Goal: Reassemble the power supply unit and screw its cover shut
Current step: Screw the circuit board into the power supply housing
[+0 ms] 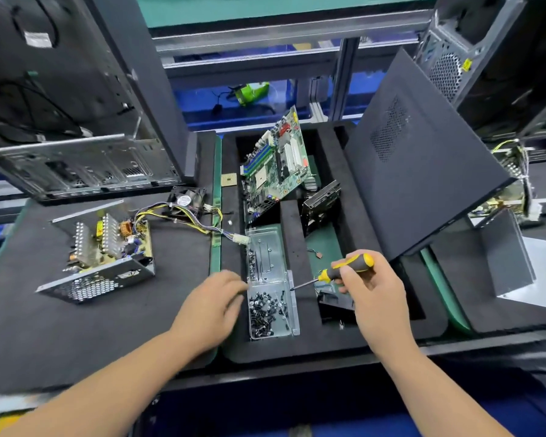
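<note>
The power supply unit (108, 250) lies open on the black mat at the left, its circuit board and heat sinks exposed, with a cable bundle (183, 219) running right to a white connector. A clear plastic box (270, 307) holds several black screws. My left hand (215, 298) reaches to the box's left edge, blurred, fingers loosely curled; whether it holds a screw is hidden. My right hand (372, 288) grips a yellow-and-black screwdriver (344, 269), whose tip points at the box's right rim.
A motherboard (278, 159) leans in a foam tray (391, 339) behind the screw box. A dark case side panel (423, 171) stands tilted at the right. An empty computer chassis (76, 121) rises at the back left, with a small fan (186, 200) beside it.
</note>
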